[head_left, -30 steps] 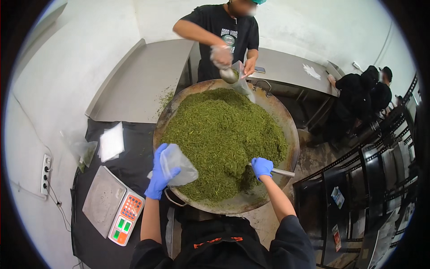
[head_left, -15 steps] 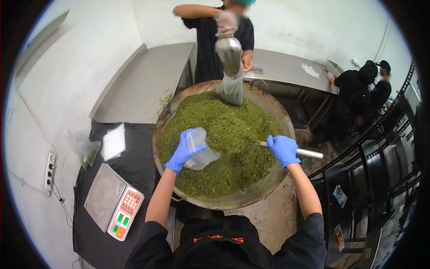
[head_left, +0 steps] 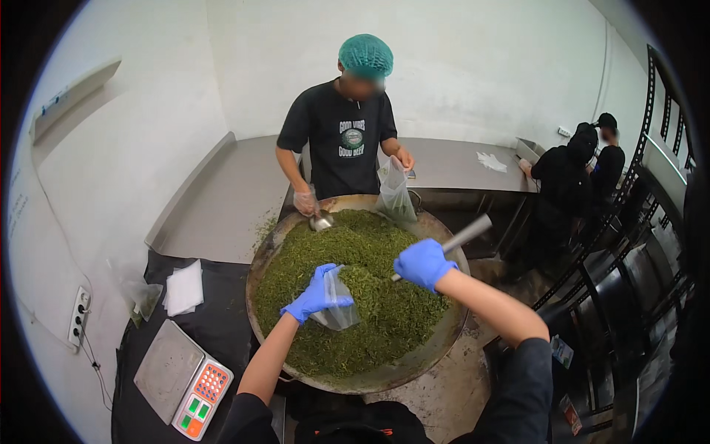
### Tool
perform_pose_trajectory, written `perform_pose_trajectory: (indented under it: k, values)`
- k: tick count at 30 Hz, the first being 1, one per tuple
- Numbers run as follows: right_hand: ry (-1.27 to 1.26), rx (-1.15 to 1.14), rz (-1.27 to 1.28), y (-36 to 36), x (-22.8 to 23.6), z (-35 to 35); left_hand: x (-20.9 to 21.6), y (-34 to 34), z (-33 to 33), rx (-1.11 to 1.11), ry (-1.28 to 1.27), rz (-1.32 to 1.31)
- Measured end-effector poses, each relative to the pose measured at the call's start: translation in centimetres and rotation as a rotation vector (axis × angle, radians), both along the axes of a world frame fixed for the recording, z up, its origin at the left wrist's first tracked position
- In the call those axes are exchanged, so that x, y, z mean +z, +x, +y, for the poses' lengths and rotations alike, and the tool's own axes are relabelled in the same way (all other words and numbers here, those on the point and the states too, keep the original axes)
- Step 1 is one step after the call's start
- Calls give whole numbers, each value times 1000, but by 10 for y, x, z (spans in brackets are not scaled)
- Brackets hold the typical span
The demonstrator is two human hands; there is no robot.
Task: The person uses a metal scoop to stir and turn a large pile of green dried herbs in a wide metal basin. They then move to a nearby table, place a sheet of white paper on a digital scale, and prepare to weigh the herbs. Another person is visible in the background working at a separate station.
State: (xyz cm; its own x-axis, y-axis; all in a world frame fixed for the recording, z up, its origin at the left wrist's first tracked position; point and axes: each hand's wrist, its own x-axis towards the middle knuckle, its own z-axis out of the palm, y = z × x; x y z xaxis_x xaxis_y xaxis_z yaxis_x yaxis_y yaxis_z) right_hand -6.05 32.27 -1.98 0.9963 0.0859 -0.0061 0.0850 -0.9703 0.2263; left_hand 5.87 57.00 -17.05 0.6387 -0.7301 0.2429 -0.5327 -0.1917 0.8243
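A wide round pan (head_left: 370,383) is heaped with chopped green leaves (head_left: 318,351). Over the heap, my blue-gloved left hand (head_left: 319,294) is closed on a clear plastic bag (head_left: 340,314), with the bag's mouth toward the middle of the pan. My blue-gloved right hand (head_left: 425,265) wraps round the handle of a metal scoop (head_left: 470,231). The handle's free end tilts up to the right; the scoop's head cannot be made out among the leaves. Across the pan, a co-worker holds another metal scoop (head_left: 322,220) in the leaves and a plastic bag (head_left: 396,196).
On the black-covered table at left are a digital scale (head_left: 181,381), a stack of white bags (head_left: 183,287) and a clear bag with green bits (head_left: 140,292). Steel counters (head_left: 214,200) line the walls. Black metal racks (head_left: 629,296) stand at right; two people are beyond.
My right hand has moved up and left, and the scoop's handle now tilts upward. The co-worker's scoop has gone from above the bag down into the leaves at left. My view has lifted.
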Motion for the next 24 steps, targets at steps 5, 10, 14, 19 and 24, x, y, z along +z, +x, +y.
perform_pose_trajectory:
  k: [5, 10, 14, 19, 24]
  values:
    - [-303, 197, 81, 23, 35, 14, -6, -19, -15, -88, -206, 387]
    - [-425, 280, -98, 25, 37, 14, -20, -20, -32, -16, -232, 390]
    - [-456, 264, -176, 31, 33, -2, -37, -21, -50, 26, -232, 293]
    - [-537, 223, -169, 13, 71, -17, -19, -25, -56, -60, -296, 336]
    - [-437, 26, -193, 3, 79, -62, 6, -32, 3, 8, -422, 331]
